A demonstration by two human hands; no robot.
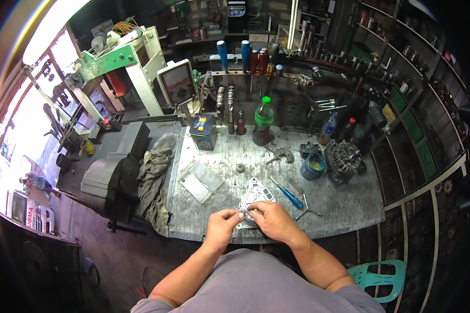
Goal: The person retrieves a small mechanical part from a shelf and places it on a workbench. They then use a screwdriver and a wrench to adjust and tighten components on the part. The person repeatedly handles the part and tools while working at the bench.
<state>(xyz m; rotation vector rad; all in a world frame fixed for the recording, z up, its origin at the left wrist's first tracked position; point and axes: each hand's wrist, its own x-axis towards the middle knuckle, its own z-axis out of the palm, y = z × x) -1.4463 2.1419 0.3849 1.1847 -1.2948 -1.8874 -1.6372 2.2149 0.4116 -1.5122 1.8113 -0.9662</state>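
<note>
A silver metal alternator end housing (pixel 254 195) lies at the near edge of the workbench. My left hand (pixel 223 228) is closed over its left side, thumb and forefinger pinched together. My right hand (pixel 271 221) comes in from the other side and covers its right part, fingers also pinched. Both sets of fingertips meet over the housing; what they hold between them is too small and covered to make out. Just beyond the right hand are a blue-handled screwdriver (pixel 291 198) and a three-armed wrench (pixel 306 207).
A flat clear plastic case (pixel 197 189), a small metal ring (pixel 240 168) and a green-capped bottle (pixel 263 120) stand or lie on the bench. At right are a blue tub (pixel 313 166) and another alternator (pixel 344 159). A bench vise (pixel 107 177) and dark rag (pixel 154 180) border the left.
</note>
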